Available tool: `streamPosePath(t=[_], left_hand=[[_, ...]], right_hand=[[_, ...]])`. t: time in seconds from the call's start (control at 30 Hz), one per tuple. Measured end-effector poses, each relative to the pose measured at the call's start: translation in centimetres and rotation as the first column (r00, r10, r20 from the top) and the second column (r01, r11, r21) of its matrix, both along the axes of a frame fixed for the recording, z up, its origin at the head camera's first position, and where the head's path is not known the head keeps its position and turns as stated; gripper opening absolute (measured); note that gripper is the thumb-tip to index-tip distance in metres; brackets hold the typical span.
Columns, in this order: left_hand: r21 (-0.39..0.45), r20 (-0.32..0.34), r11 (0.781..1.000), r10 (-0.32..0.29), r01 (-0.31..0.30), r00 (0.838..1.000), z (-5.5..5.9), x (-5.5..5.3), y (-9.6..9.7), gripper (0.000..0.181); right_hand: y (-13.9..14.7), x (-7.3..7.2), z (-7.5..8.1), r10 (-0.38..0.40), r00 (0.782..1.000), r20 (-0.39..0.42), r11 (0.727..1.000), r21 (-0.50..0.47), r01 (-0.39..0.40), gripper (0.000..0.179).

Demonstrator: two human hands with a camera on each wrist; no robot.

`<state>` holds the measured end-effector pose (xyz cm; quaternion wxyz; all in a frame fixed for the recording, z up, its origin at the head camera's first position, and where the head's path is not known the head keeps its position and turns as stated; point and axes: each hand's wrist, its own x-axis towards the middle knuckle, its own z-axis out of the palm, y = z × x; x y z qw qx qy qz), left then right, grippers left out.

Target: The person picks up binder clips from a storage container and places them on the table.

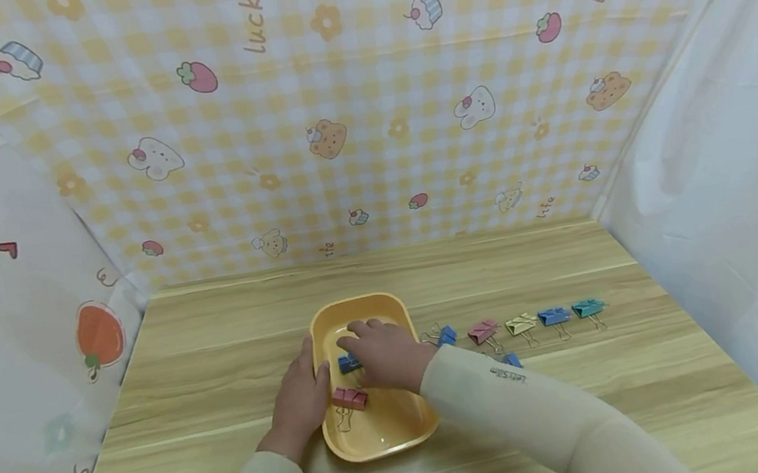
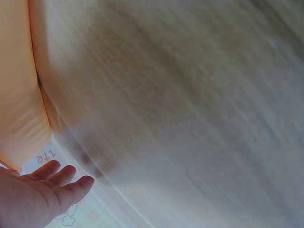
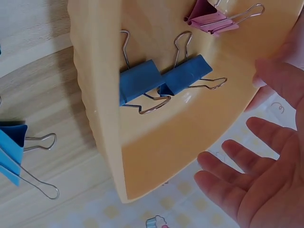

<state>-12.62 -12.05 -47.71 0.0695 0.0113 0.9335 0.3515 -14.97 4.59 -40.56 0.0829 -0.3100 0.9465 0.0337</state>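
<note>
A yellow-orange plastic basin (image 1: 382,441) stands on the wooden table, with a pink binder clip (image 1: 350,398) and blue binder clips inside. In the right wrist view, two blue clips (image 3: 186,75) lie side by side there. My left hand (image 1: 303,397) rests along the basin's left side, thumb near the rim; its fingers (image 2: 71,190) look loosely extended in the left wrist view. Over the basin's inside reaches my right hand (image 1: 388,353), partly covering the blue clips. The right wrist view shows this hand's fingers (image 3: 256,164) spread, holding nothing.
Right of the basin, a row of binder clips lies on the table: a pink one (image 1: 485,330), a yellow one (image 1: 521,323), a blue one (image 1: 554,315) and a green one (image 1: 588,307). More blue clips (image 1: 447,336) lie nearer the basin, one partly behind my right sleeve.
</note>
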Motion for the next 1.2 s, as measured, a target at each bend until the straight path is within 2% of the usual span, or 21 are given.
streamPosePath(t=[0.37,0.53,0.7,1.2], left_hand=[[0.013,-0.014,1.000,0.001,0.000,1.000,0.0,-0.1,0.0,0.062],[0.017,-0.022,1.000,-0.008,0.008,1.000,-0.1,0.0,0.0,0.062],[0.017,-0.023,1.000,-0.009,0.009,1.000,-0.1,0.1,0.0,0.061],[0.023,-0.016,1.000,0.000,0.000,1.000,-0.2,0.1,0.0,0.062]], right_hand=[[-1.2,-1.2,-0.9,-0.085,0.996,0.003,0.996,-0.005,0.085,0.048],[-2.0,-1.7,-1.4,-0.147,0.989,0.019,0.989,0.033,0.146,0.047],[-2.7,-2.2,-1.9,-0.177,0.983,0.045,0.982,0.071,0.173,0.045],[-3.8,-2.4,-2.1,-0.253,0.960,0.121,0.964,0.120,0.239,0.033]])
